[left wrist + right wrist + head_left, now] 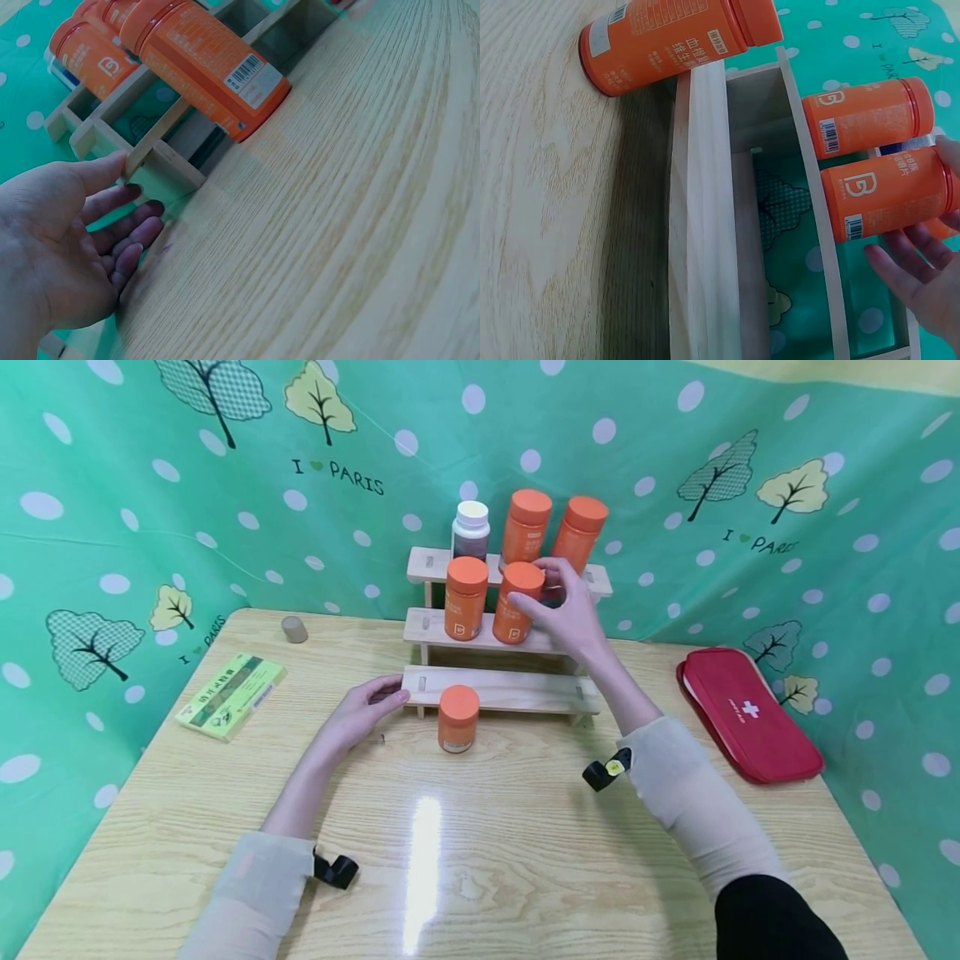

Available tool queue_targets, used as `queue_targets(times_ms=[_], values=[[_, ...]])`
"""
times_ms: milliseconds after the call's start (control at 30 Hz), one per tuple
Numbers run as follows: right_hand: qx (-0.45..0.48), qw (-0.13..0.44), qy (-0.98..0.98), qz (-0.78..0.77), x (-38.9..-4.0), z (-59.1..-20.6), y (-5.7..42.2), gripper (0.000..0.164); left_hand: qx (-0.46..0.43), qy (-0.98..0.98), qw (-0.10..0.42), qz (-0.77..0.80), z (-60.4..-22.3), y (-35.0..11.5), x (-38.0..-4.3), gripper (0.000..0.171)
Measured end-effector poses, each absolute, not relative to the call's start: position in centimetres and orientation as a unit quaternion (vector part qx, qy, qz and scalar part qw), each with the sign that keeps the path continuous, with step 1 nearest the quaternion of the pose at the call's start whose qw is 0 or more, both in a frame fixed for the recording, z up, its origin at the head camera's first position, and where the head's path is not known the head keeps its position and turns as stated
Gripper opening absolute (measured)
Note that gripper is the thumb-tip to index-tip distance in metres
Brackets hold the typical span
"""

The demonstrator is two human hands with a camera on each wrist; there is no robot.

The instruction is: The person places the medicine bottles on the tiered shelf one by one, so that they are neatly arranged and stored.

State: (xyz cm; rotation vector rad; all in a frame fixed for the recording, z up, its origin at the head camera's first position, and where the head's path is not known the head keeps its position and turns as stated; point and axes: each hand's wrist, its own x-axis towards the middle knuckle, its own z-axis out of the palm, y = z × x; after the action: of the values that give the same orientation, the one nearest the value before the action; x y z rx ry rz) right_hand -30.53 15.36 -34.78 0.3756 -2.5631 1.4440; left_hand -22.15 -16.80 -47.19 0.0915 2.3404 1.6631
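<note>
A three-step wooden display rack (pixel 517 687) stands on the table. My right hand (pixel 567 610) holds an orange bottle (pixel 517 603) on the middle step, thumb and fingers round its upper part. In the right wrist view, this bottle (pixel 885 196) has its base at the step board. Just left of it stands a second orange bottle (pixel 466 599). My left hand (pixel 362 714) pinches the left end of the lowest step, thumb at the front edge, as the left wrist view shows on the rack (pixel 169 161). An orange bottle (pixel 457 720) stands on the table before the rack.
The top step bears a white-capped bottle (pixel 471 529) and two orange bottles, one upright (pixel 527 527) and one (pixel 581 532) further right. A green-yellow box (pixel 232 696) and a small grey cylinder (pixel 294 629) lie left; a red first-aid pouch (pixel 750 714) lies right.
</note>
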Motion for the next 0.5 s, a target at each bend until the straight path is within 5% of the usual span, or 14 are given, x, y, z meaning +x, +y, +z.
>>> queue_targets(times_ms=[500], values=[[0.104,0.183,-0.788,0.578,-27.3,-36.2,16.5,0.053,0.036,0.806,0.13,0.576,-47.4,-16.8,-22.2,0.066]])
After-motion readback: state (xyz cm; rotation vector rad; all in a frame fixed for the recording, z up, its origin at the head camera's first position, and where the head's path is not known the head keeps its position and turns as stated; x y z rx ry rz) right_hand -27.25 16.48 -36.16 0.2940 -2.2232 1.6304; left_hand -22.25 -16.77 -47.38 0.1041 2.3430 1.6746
